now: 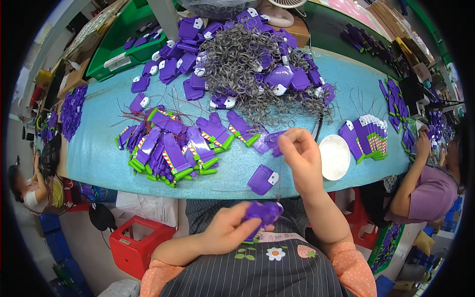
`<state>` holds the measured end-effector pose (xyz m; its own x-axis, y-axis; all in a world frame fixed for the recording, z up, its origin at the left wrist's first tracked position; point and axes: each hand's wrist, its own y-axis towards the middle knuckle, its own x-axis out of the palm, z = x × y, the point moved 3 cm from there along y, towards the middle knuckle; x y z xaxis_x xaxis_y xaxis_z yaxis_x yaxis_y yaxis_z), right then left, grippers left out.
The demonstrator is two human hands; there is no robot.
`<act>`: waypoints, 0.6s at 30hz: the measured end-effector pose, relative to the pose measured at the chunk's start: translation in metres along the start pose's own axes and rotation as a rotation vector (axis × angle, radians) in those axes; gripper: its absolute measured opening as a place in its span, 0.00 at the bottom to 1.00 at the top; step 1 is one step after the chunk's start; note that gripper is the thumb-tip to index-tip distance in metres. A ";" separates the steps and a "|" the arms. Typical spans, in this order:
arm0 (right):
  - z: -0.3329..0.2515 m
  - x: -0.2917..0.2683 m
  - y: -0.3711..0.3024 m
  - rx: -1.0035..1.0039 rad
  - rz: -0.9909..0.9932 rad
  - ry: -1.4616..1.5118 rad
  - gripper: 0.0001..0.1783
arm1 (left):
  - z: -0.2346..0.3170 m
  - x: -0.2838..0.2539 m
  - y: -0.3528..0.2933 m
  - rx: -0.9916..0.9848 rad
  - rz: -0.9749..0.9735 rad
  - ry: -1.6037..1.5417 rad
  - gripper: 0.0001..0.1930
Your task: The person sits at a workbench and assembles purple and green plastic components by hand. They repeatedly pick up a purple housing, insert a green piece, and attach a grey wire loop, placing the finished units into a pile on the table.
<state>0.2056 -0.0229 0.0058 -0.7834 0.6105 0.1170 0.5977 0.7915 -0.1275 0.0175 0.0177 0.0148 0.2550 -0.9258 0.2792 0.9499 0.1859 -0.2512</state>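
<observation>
My left hand (228, 226) is closed around a purple plastic casing (263, 214), held over my lap just off the table's near edge. Raised above the table, my right hand (302, 156) pinches what looks like a thin wire, a faint line running down toward that casing. Beside the right fingertips lies a purple part (273, 142) with a translucent piece next to it. A loose purple cover (262, 179) with a white corner rests near the table edge. To the left is a heap of purple and green casings (170, 148) with striped strips and thin wires.
A white round dish (335, 157) stands right of my right hand, beside a fanned row of casings (367, 136). Grey ring-shaped pieces (237, 64) and purple covers are piled at the back. A green bin (106, 54) is back left; co-workers sit at both sides.
</observation>
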 end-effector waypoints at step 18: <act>0.014 0.044 -0.054 -0.196 -0.252 -0.194 0.11 | -0.015 -0.009 0.007 0.367 0.496 -0.103 0.14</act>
<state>0.1365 -0.0392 0.0043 -0.9164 0.3940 -0.0708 0.3890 0.9182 0.0749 0.0193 0.0222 -0.0037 0.6802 -0.6671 0.3037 0.7096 0.7033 -0.0443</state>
